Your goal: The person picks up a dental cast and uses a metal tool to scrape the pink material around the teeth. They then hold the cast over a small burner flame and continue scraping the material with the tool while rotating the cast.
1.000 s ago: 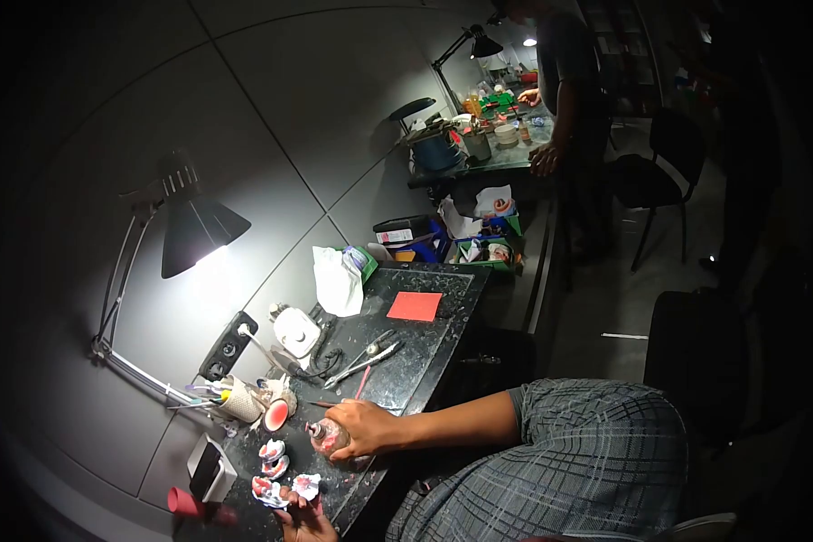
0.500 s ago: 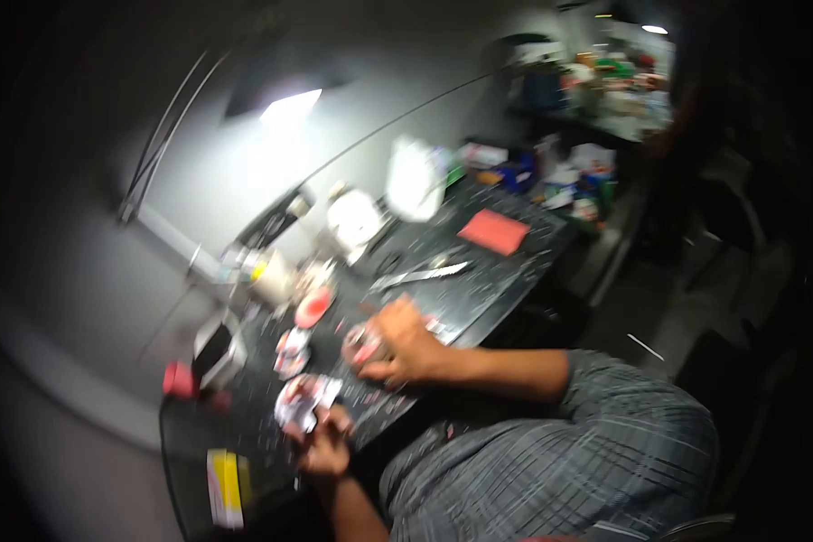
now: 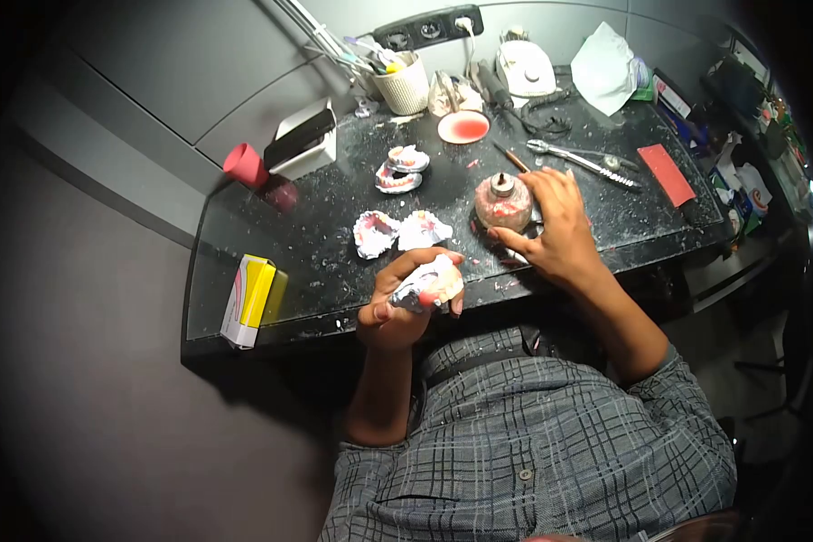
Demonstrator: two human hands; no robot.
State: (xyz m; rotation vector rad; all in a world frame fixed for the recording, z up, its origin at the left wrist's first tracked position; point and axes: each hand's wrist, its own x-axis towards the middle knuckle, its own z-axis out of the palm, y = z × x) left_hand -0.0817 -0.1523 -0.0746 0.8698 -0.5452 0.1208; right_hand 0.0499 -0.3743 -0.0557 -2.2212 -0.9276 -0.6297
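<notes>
My left hand [image 3: 394, 327] is closed around a white plaster dental cast [image 3: 431, 285] with a pinkish-red lump on it, held above the table's front edge. My right hand [image 3: 562, 228] curls around the side of a round glass spirit lamp [image 3: 503, 210] with a metal neck, thumb in front; the lamp stands on the table. Just beyond my left hand lie two open cast pieces [image 3: 376, 235] side by side. Behind them sits a pair of dental casts [image 3: 402, 170] with pink gums and teeth.
Behind the lamp are a dish of red wax [image 3: 463, 126], a brown-handled tool [image 3: 512, 157] and a metal tool [image 3: 583, 163]. A red wax sheet [image 3: 666, 175] lies right, a yellow-white box [image 3: 249, 302] left. A tool pot [image 3: 402, 83] and white container [image 3: 307, 143] stand behind.
The view has swung round and become sharp; before, it was tilted and blurred. My right hand stays at the spirit lamp. The cast in my left hand now shows plainly.
</notes>
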